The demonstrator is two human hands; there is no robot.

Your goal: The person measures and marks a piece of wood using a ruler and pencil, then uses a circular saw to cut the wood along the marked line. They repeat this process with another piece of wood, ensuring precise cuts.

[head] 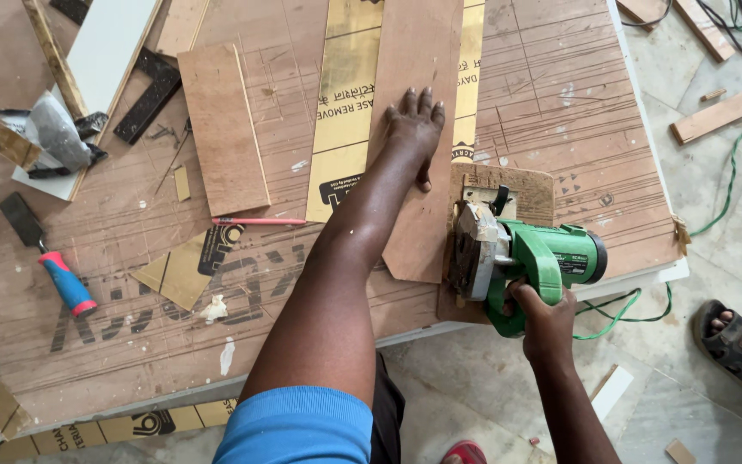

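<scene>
The long plywood strip (418,137) runs 12 to 6 o'clock under the flat, spread left hand (416,129), while at its 3 o'clock the right hand (543,311) grips the green circular saw (526,258).

Bare tabletop (560,94) lay open beyond the green circular saw (526,258), while a plywood offcut (223,129) and red pencil (259,221) cluttered the left.

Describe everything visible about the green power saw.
The green circular saw has a glossy green plastic motor body, a grey metal blade guard and a black lever on top. It sits on a rounded plywood base plate at the workbench's near edge, beside the thin brown board. The right hand grips its handle; a green cord trails behind.
</scene>
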